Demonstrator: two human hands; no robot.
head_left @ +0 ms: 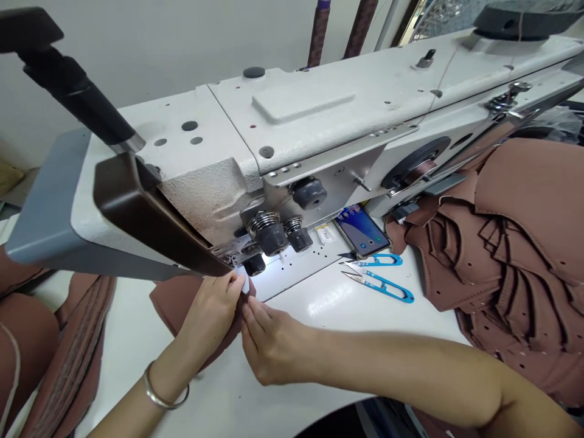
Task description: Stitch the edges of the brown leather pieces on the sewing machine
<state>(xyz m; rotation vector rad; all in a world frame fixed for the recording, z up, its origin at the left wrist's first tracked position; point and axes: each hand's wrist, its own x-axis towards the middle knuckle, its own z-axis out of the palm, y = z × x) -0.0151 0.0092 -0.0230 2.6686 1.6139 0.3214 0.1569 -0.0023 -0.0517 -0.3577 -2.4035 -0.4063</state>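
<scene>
Head view: pinching curved brown leather-like panel (171,304) with closed fingers of right hand (278,347); steadying with left hand (214,307), of unclear grip; likely light, pliable, best edge-held.

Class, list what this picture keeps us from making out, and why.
All in the head view:
Machine's needle: hidden behind the brown guard.
Brown piece's middle: under the left hand.
Phone's icons: too small.
Label's writing: too small.
Right-hand pile's far side: cut off by right edge.
</scene>
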